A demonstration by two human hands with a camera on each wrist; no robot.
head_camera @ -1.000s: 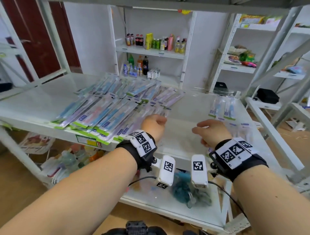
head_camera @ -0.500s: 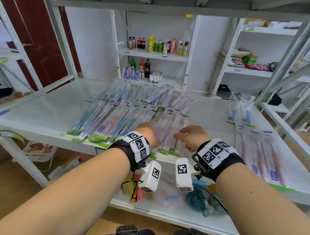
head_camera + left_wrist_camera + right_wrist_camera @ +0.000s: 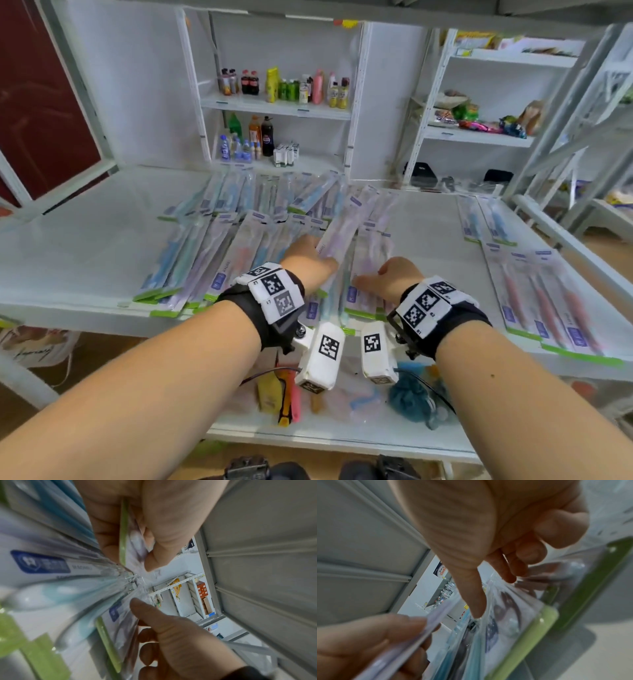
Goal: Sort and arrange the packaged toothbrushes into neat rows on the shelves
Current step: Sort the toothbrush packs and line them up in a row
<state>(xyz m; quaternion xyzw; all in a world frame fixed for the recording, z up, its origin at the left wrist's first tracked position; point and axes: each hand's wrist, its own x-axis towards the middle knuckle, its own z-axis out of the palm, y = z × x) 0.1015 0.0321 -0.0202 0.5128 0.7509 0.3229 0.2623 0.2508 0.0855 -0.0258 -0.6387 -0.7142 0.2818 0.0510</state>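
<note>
A loose pile of packaged toothbrushes (image 3: 239,246) covers the middle of the white shelf (image 3: 85,240). My left hand (image 3: 308,260) pinches the near end of a purple toothbrush package (image 3: 339,233), raised at a slant over the pile. Its green bottom edge (image 3: 123,534) sits between thumb and fingers. My right hand (image 3: 387,277) is just to the right at the pile's front. Its thumb lies on top of another purple package (image 3: 522,622) and its fingers curl at that package's edge. A neat row of pink toothbrush packages (image 3: 548,308) lies at the right.
Two blue packages (image 3: 486,222) lie behind the pink row. The lower shelf holds a yellow item (image 3: 270,390) and a blue mesh sponge (image 3: 411,401). Bottles (image 3: 284,85) stand on the back shelves. A slanted shelf post (image 3: 565,120) rises at the right.
Both hands moved left from the bare middle of the shelf to the front of the pile. The left hand took hold of a purple package and raised it; the right hand closed on another.
</note>
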